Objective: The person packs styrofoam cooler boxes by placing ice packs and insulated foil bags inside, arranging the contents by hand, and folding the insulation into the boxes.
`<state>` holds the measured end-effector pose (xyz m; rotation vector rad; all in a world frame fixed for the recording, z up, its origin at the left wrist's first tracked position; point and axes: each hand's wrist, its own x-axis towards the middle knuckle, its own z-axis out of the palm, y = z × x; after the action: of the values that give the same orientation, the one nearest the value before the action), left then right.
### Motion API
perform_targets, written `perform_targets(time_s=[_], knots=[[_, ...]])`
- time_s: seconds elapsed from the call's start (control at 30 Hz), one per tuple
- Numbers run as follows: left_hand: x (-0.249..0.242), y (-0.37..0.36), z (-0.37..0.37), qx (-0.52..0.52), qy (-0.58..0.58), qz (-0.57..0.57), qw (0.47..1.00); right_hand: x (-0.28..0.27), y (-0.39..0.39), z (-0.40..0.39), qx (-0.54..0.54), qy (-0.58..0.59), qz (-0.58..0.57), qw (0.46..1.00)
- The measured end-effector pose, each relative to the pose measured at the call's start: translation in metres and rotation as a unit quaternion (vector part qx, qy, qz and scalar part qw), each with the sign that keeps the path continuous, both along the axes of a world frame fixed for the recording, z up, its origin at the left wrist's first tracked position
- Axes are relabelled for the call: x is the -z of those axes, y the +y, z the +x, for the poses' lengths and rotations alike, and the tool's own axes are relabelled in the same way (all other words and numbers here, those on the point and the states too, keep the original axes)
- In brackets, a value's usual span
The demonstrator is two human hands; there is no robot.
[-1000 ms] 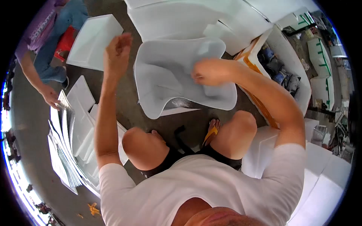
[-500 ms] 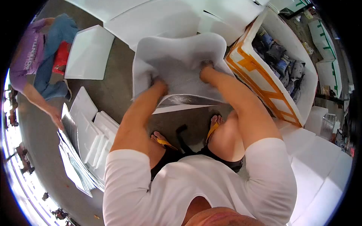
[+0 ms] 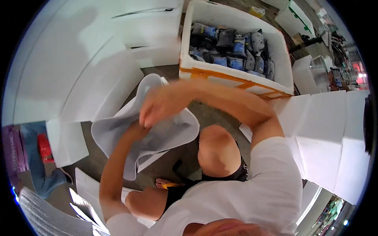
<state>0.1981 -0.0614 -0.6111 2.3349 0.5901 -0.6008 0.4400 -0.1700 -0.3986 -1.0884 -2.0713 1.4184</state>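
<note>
A grey-white foam liner (image 3: 173, 135) with wavy edges stands in a white box in front of my knees. My left hand (image 3: 138, 129) reaches down into the liner's opening, its fingers largely hidden. Over it passes my right hand (image 3: 159, 104), blurred by motion, with the forearm stretched across from the right; its finger pose is too smeared to read. Behind my right forearm is a large foam box (image 3: 185, 55) with orange tape, holding dark and blue packets (image 3: 238, 45).
White foam boxes (image 3: 106, 74) rise at the upper left, and more (image 3: 323, 133) line the right side. At the far left a person (image 3: 37, 173) in jeans is beside a white lid (image 3: 69, 145) and a red object (image 3: 45, 147). Silvery sheets (image 3: 47, 216) lie lower left.
The view has turned right. My hands, formerly apart inside the liner, are now close together, the right one raised above the left. The liner's rim has folded inward and twisted.
</note>
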Motion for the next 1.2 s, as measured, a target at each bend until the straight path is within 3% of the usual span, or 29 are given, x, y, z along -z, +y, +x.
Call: perform_targets(time_s=[0.07,0.13,0.2,0.23,0.27,0.33,0.4,0.43,0.5,0.53,0.6,0.63,0.67,0.73,0.9,0.97,1.0,1.03,1.1,1.13,1.2], knots=[[-0.117,-0.022,0.019,-0.034,-0.067,-0.068,0.995,-0.022,-0.020,0.082,0.219,0.027,-0.037,0.975],[-0.175,-0.029,0.013,-0.114,-0.060,-0.098,0.987,0.025,-0.037,0.192,0.442,-0.011,0.006,0.897],[-0.195,-0.029,-0.016,-0.122,-0.203,0.010,0.972,0.077,-0.078,0.289,0.508,-0.423,0.032,0.750],[-0.200,-0.028,-0.035,-0.196,-0.238,-0.006,0.951,0.101,-0.101,0.322,0.507,-0.536,-0.064,0.672],[-0.201,-0.025,-0.058,-0.269,-0.270,-0.023,0.924,0.128,-0.123,0.354,0.551,-0.526,-0.095,0.641],[-0.186,-0.021,-0.114,-0.465,-0.383,0.028,0.798,0.143,-0.154,0.392,0.591,-0.516,-0.128,0.607],[-0.180,-0.023,-0.138,-0.604,-0.409,0.150,0.667,0.144,-0.170,0.412,0.728,-0.479,-0.130,0.472],[-0.173,-0.021,-0.156,-0.606,-0.407,0.153,0.666,0.153,-0.177,0.432,0.726,-0.479,-0.131,0.476],[-0.146,-0.014,-0.203,-0.703,-0.369,0.049,0.606,0.179,-0.184,0.475,0.773,-0.452,-0.050,0.442],[-0.125,-0.014,-0.226,-0.719,-0.351,0.012,0.600,0.182,-0.182,0.484,0.772,-0.446,-0.049,0.449],[-0.106,-0.026,-0.240,-0.723,-0.330,-0.046,0.604,0.181,-0.169,0.498,0.788,-0.388,-0.136,0.458],[-0.106,-0.028,-0.235,-0.731,-0.307,-0.044,0.608,0.173,-0.161,0.491,0.805,-0.383,-0.161,0.423],[-0.106,-0.032,-0.227,-0.739,-0.284,-0.043,0.610,0.174,-0.158,0.490,0.804,-0.377,-0.161,0.430],[-0.100,-0.034,-0.221,-0.747,-0.268,-0.009,0.608,0.174,-0.160,0.496,0.750,-0.368,-0.269,0.479],[-0.073,-0.018,-0.233,-0.720,-0.252,-0.040,0.645,0.201,-0.168,0.505,0.802,-0.347,-0.182,0.450],[-0.081,-0.014,-0.231,-0.716,-0.243,-0.044,0.653,0.190,-0.170,0.494,0.795,-0.309,-0.159,0.497],[-0.084,-0.014,-0.227,-0.689,-0.239,-0.063,0.682,0.181,-0.176,0.487,0.790,-0.310,-0.159,0.504],[-0.089,-0.018,-0.221,-0.664,-0.232,-0.082,0.706,0.170,-0.188,0.480,0.803,-0.169,-0.125,0.558],[-0.088,-0.013,-0.227,-0.649,-0.189,-0.141,0.723,0.117,-0.167,0.444,0.851,0.037,-0.098,0.514],[-0.077,-0.005,-0.247,-0.618,-0.132,-0.124,0.765,0.118,-0.170,0.441,0.838,0.089,-0.032,0.537],[-0.043,-0.003,-0.272,-0.581,-0.125,-0.125,0.795,0.107,-0.164,0.421,0.791,0.184,0.051,0.581]])
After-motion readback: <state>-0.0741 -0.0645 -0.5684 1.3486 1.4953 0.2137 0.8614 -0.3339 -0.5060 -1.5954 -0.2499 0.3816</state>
